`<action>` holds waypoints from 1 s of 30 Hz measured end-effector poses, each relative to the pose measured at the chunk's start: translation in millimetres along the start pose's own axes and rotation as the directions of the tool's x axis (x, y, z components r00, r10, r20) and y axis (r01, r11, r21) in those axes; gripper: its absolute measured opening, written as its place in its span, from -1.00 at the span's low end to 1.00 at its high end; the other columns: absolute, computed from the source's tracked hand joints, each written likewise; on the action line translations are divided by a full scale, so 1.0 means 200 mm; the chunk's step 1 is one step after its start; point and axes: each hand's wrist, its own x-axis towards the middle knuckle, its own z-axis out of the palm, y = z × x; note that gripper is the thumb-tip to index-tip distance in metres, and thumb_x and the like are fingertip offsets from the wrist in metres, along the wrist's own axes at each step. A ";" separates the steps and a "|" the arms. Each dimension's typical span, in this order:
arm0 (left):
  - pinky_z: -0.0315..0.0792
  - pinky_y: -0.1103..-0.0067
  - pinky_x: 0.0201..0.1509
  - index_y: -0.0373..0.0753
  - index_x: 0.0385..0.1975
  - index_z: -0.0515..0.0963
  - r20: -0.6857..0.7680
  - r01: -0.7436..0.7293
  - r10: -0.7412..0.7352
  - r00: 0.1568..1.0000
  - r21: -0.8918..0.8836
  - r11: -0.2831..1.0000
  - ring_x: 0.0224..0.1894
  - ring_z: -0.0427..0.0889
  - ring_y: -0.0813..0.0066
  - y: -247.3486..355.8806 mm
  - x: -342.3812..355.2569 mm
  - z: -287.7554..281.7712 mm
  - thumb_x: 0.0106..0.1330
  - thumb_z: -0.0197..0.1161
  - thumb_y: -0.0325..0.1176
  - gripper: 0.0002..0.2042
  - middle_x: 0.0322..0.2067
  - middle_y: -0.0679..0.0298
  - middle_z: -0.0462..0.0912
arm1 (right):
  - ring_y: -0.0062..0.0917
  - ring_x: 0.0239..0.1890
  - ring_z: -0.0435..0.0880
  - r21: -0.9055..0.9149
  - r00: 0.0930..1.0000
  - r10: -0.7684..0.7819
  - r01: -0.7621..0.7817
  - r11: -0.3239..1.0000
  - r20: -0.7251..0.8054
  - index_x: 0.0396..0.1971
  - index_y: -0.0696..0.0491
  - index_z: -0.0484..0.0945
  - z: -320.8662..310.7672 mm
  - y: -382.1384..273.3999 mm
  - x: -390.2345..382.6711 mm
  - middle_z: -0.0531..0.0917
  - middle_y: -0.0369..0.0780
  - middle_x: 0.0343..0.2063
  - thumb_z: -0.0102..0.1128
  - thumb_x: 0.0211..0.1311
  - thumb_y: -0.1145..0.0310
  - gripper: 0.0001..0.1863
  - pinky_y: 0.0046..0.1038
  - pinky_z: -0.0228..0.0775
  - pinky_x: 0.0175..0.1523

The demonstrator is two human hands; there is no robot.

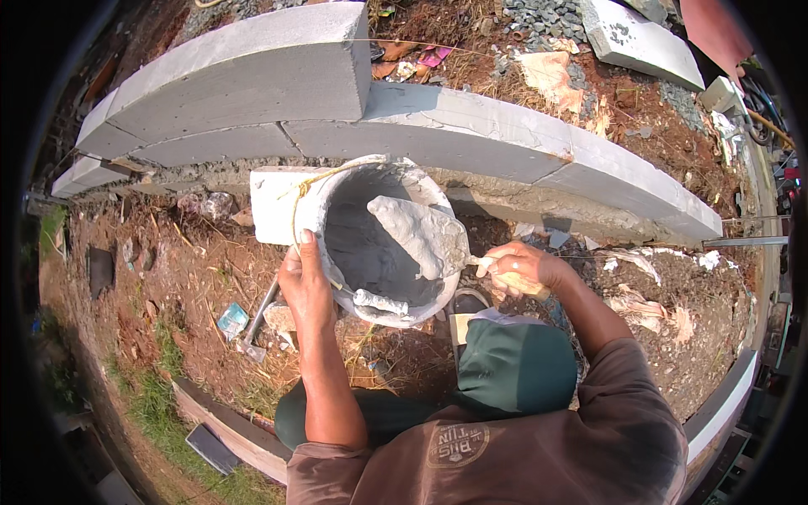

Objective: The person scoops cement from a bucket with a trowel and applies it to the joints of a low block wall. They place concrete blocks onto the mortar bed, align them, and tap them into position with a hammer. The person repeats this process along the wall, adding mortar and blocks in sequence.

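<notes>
A round bucket [443, 195], its rim crusted with grey mortar, stands in front of me below the block wall. My left hand [306, 282] grips its left rim, thumb up beside a yellow string [304, 190] tied there. In my right hand [523, 269] is the handle of a trowel [421, 238], fingers wrapped round it. Wet grey mortar coats the trowel's blade, which is over the bucket's mouth. More mortar [353, 223] lies inside the bucket. A mortar-covered grip [380, 301] of the bucket's handle hangs at the near rim.
A curved-looking wall of pale blocks [471, 139] runs across beyond the bucket, with one taller block [244, 71] on its left. A white block piece [273, 206] sits beside the bucket. On the left ground lies a grey-shafted tool [263, 311]. Gravel [547, 25] is heaped behind the wall.
</notes>
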 end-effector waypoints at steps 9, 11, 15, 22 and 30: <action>0.25 0.69 -0.62 -0.24 -0.43 0.47 -0.070 0.030 -0.035 0.997 -0.075 0.997 -0.63 0.41 0.68 0.00 0.02 0.04 0.37 0.11 -0.05 -0.66 -0.57 0.36 0.51 | -0.34 -0.55 0.55 -0.672 0.545 -0.523 -0.106 0.733 -0.656 -0.24 0.08 0.51 -0.61 -0.05 -0.29 0.54 -0.17 -0.56 0.07 0.14 0.31 -0.78 -0.40 0.41 -0.40; 0.10 0.72 -0.65 -0.19 -0.47 0.45 -0.114 0.001 -0.006 0.993 -0.042 0.999 -0.69 0.25 0.77 0.00 0.00 0.06 0.41 0.06 -0.08 -0.68 -0.67 0.50 0.35 | -0.21 -0.46 0.56 -0.795 0.360 -0.709 -0.291 0.532 -0.606 -0.19 0.03 0.49 -0.72 0.07 -0.24 0.54 -0.13 -0.47 0.10 0.15 0.31 -0.76 -0.31 0.43 -0.34; 0.18 0.71 -0.58 -0.25 -0.43 0.49 -0.164 0.005 0.007 0.986 0.074 0.997 -0.61 0.34 0.74 -0.05 -0.01 -0.01 0.41 0.04 -0.07 -0.65 -0.60 0.44 0.45 | -0.10 -0.30 0.54 -0.723 0.227 -0.730 -0.492 0.485 -0.644 -0.04 -0.02 0.42 -0.83 0.42 -0.06 0.49 -0.11 -0.30 0.18 0.14 0.26 -0.63 -0.20 0.43 -0.24; 0.25 0.67 -0.50 -0.28 -0.40 0.50 -0.246 -0.021 0.044 0.968 0.093 0.995 -0.55 0.40 0.68 -0.06 -0.02 -0.14 0.41 0.04 -0.05 -0.62 -0.56 0.39 0.50 | -0.07 -0.18 0.53 -0.706 0.326 -0.633 -0.437 0.558 -0.702 0.04 0.11 0.34 -0.51 0.59 -0.29 0.47 -0.05 -0.22 0.18 0.18 0.22 -0.52 -0.17 0.43 -0.19; 0.14 0.68 -0.52 -0.25 -0.49 0.46 -0.246 -0.036 0.065 0.967 0.122 0.992 -0.55 0.29 0.72 -0.16 0.05 -0.24 0.42 0.04 -0.06 -0.63 -0.58 0.44 0.42 | 0.03 0.07 0.44 -0.540 0.393 -0.400 -0.369 0.756 -0.828 0.18 0.32 0.16 -0.37 0.15 0.01 0.43 0.18 0.01 0.00 0.26 0.27 -0.41 -0.14 0.29 0.16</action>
